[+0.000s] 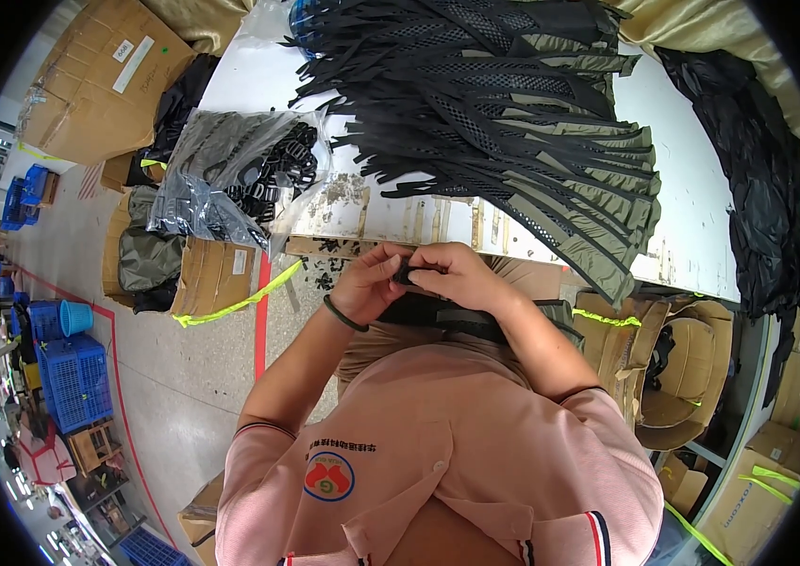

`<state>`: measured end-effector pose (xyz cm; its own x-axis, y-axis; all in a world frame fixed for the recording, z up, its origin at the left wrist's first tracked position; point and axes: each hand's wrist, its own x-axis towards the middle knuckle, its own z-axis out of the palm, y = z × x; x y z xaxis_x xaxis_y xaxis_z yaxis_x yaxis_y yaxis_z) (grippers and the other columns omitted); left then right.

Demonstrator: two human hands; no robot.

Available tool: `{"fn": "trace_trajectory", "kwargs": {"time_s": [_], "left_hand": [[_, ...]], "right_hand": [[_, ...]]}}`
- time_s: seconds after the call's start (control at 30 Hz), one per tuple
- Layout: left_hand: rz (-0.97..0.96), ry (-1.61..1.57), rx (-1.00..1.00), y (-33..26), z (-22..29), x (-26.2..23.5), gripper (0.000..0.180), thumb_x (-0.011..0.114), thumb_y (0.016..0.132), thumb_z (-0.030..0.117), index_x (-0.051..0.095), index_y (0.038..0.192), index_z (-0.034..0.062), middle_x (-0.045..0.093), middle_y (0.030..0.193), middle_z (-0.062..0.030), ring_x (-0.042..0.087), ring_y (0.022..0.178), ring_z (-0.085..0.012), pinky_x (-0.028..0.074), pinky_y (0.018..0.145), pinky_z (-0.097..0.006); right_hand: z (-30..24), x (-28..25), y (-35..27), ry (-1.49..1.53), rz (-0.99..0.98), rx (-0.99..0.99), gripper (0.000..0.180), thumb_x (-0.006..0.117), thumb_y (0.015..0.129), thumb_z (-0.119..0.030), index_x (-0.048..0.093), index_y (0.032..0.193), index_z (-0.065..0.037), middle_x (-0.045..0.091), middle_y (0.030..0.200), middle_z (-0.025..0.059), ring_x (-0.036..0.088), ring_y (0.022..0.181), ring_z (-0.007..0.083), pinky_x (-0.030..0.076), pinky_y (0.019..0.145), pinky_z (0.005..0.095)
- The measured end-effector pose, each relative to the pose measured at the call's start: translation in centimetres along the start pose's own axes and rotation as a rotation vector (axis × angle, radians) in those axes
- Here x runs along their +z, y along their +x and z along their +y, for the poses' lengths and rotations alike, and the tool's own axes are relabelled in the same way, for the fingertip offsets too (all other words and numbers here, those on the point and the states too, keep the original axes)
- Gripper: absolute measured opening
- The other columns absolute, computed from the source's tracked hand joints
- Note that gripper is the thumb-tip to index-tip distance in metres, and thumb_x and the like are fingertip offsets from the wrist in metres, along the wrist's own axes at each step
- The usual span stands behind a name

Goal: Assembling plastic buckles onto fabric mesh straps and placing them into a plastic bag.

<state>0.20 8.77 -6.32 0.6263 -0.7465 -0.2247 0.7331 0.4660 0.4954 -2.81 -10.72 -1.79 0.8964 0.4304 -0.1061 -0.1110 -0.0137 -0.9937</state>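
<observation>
Close together in front of my body, at the table's near edge, my left hand (369,283) and my right hand (457,275) pinch a small black piece (404,273) between their fingertips. Fingers cover much of it, so its exact kind is hard to make out. A dark strap-like fabric piece (457,318) lies across my lap beneath the hands. Beyond them, layered black mesh and olive fabric panels (513,123) with many black straps are spread on the white table (678,189). Left of these lies a see-through plastic bag (221,179) with black plastic buckles (287,165).
An open carton (216,274) holding dark fabric stands by the table's left side, near a large cardboard box (103,75). More cartons (688,368) are at my right. Black fabric (749,179) hangs over the table's right edge. Blue crates (75,382) stand on the floor far left.
</observation>
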Motion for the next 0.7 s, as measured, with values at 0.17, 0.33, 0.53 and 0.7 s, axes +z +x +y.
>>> {"fn": "trace_trajectory", "kwargs": {"time_s": [0.17, 0.33, 0.53, 0.7], "left_hand": [[-0.031, -0.059, 0.004, 0.0, -0.3, 0.0, 0.021, 0.052, 0.092, 0.015, 0.053, 0.110, 0.0033, 0.055, 0.100, -0.0040, 0.049, 0.077, -0.0075, 0.042, 0.067, -0.019], [-0.048, -0.099, -0.008, -0.1, -0.5, 0.1, 0.021, 0.052, 0.093, 0.016, 0.053, 0.110, 0.0043, 0.055, 0.098, -0.0035, 0.045, 0.070, -0.0068, 0.040, 0.065, -0.019], [0.010, -0.069, 0.030, -0.2, -0.7, 0.2, 0.017, 0.052, 0.093, 0.016, 0.053, 0.106, 0.0050, 0.055, 0.097, -0.0038, 0.045, 0.070, -0.0079, 0.041, 0.066, -0.021], [0.111, 0.022, 0.133, -0.2, -0.7, 1.0, 0.018, 0.053, 0.092, 0.015, 0.054, 0.106, 0.0039, 0.057, 0.104, -0.0078, 0.057, 0.087, -0.0142, 0.048, 0.075, -0.027]], "right_hand": [[-0.5, 0.9, -0.3, -0.117, 0.123, -0.079, 0.008, 0.060, 0.084, -0.008, 0.059, 0.084, 0.000, 0.054, 0.069, -0.0001, 0.047, 0.063, 0.0066, 0.039, 0.056, 0.0224], [0.0, 1.5, -0.1, -0.413, 0.293, -0.366, 0.007, 0.060, 0.081, -0.005, 0.059, 0.087, 0.001, 0.056, 0.077, 0.0077, 0.052, 0.067, 0.0145, 0.043, 0.062, 0.0266], [-0.2, 1.7, -0.4, -0.084, 0.200, -0.068, 0.009, 0.060, 0.084, -0.007, 0.059, 0.086, 0.001, 0.057, 0.073, 0.0024, 0.050, 0.065, 0.0096, 0.043, 0.061, 0.0250], [0.0, 2.0, -0.4, -0.009, 0.214, -0.029, 0.008, 0.060, 0.085, -0.006, 0.059, 0.086, 0.001, 0.058, 0.071, 0.0015, 0.051, 0.064, 0.0070, 0.043, 0.059, 0.0231]]}}
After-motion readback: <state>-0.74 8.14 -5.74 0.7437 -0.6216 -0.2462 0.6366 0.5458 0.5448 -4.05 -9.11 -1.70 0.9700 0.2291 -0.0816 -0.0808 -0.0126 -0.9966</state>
